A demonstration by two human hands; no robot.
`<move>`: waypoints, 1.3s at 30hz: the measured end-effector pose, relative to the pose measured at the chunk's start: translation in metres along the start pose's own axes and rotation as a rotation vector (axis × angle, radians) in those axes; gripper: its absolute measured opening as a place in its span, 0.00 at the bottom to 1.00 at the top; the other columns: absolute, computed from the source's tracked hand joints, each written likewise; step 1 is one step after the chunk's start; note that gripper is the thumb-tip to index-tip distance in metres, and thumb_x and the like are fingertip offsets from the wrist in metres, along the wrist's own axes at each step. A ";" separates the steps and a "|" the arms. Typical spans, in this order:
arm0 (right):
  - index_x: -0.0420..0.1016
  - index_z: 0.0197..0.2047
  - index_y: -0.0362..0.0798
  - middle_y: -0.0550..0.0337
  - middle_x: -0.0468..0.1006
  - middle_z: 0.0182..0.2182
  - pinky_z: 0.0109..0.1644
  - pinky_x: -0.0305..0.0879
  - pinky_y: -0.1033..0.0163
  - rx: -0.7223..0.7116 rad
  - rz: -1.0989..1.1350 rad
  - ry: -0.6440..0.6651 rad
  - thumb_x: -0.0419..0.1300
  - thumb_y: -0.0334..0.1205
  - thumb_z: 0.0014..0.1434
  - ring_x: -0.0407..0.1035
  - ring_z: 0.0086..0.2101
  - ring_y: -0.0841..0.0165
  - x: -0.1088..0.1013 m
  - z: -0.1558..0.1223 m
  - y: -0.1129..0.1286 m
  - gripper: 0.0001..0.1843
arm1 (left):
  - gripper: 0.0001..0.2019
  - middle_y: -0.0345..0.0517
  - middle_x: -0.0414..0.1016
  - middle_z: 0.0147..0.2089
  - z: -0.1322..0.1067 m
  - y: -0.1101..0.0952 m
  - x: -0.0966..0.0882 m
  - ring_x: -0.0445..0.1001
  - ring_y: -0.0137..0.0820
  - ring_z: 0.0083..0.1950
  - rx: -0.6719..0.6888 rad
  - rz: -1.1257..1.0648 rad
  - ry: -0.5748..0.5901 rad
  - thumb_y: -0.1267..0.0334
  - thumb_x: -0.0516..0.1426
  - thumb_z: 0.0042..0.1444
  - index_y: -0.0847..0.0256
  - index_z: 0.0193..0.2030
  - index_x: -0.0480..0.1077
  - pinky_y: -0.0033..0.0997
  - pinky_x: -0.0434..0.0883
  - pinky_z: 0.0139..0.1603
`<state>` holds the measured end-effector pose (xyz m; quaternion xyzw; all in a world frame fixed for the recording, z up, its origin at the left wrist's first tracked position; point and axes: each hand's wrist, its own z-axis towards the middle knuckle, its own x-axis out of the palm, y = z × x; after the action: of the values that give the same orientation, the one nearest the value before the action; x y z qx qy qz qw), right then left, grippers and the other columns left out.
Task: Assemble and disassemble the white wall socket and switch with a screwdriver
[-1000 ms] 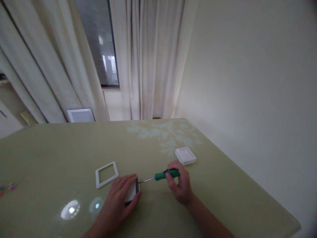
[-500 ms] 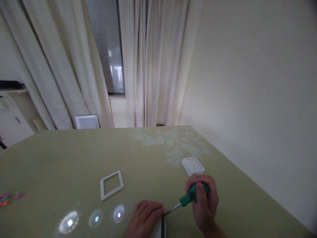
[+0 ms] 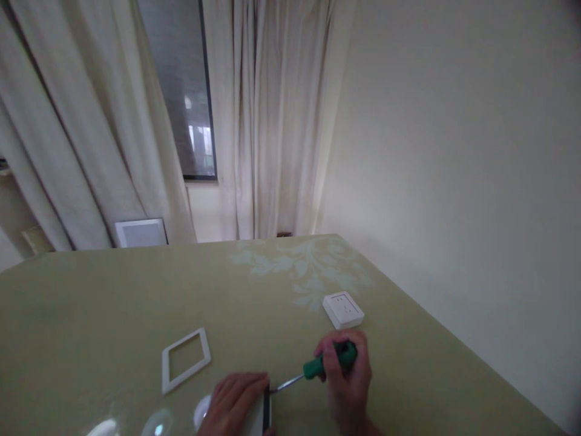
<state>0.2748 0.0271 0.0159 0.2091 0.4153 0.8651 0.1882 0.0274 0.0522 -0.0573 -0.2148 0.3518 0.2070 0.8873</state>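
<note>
My right hand [image 3: 347, 378] is wrapped round the green handle of a screwdriver [image 3: 313, 367]. The metal shaft points left, and its tip meets the dark edge of a white flat piece [image 3: 256, 418] at the bottom of the view. My left hand [image 3: 236, 399] lies over that piece with its fingers closed along the top, pressing it to the table. Much of the piece is hidden under the hand and below the picture's edge, so I cannot tell its exact kind. Beyond my right hand sits a white wall socket [image 3: 344, 309]. To the left lies an empty white rectangular frame [image 3: 186, 361].
The green table [image 3: 113, 297] has a pale leaf pattern and bright light reflections near its front. A wall [image 3: 454, 181] runs along its right edge. Behind stand curtains [image 3: 272, 121], a window [image 3: 181, 91] and a white-framed panel [image 3: 141, 233].
The view has turned to the right, so everything sits further left in it. Both hands keep their hold, and the screwdriver tip stays at the piece's edge.
</note>
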 end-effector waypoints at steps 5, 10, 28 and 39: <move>0.67 0.42 0.53 0.62 0.81 0.34 0.18 0.68 0.70 0.330 0.110 0.019 0.75 0.56 0.62 0.72 0.18 0.73 0.017 -0.025 -0.010 0.23 | 0.24 0.47 0.88 0.56 0.005 0.018 -0.025 0.89 0.43 0.53 -0.071 0.088 -0.076 0.49 0.66 0.66 0.47 0.66 0.73 0.35 0.87 0.54; 0.64 0.42 0.53 0.61 0.83 0.30 0.19 0.71 0.68 0.451 0.180 0.132 0.74 0.63 0.58 0.77 0.19 0.68 0.021 -0.017 -0.027 0.29 | 0.22 0.44 0.88 0.56 0.003 0.027 -0.029 0.89 0.45 0.52 -0.133 0.152 -0.067 0.52 0.65 0.66 0.44 0.66 0.73 0.40 0.88 0.53; 0.67 0.57 0.55 0.63 0.82 0.34 0.25 0.74 0.68 0.109 0.065 0.186 0.73 0.47 0.64 0.76 0.26 0.69 -0.007 0.017 0.008 0.25 | 0.29 0.53 0.84 0.61 0.024 -0.038 -0.036 0.83 0.47 0.61 -0.071 -0.183 0.167 0.59 0.67 0.62 0.48 0.70 0.72 0.46 0.81 0.64; 0.65 0.58 0.57 0.65 0.79 0.33 0.31 0.76 0.63 -0.449 -0.115 0.143 0.68 0.38 0.69 0.76 0.27 0.69 -0.005 0.010 0.028 0.20 | 0.25 0.56 0.81 0.63 0.034 -0.058 -0.047 0.79 0.49 0.64 -0.112 -0.302 0.301 0.61 0.65 0.65 0.55 0.68 0.71 0.54 0.75 0.69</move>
<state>0.2797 0.0147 0.0431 0.0761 0.2362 0.9361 0.2490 0.0446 0.0121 0.0122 -0.3423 0.4321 0.0566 0.8325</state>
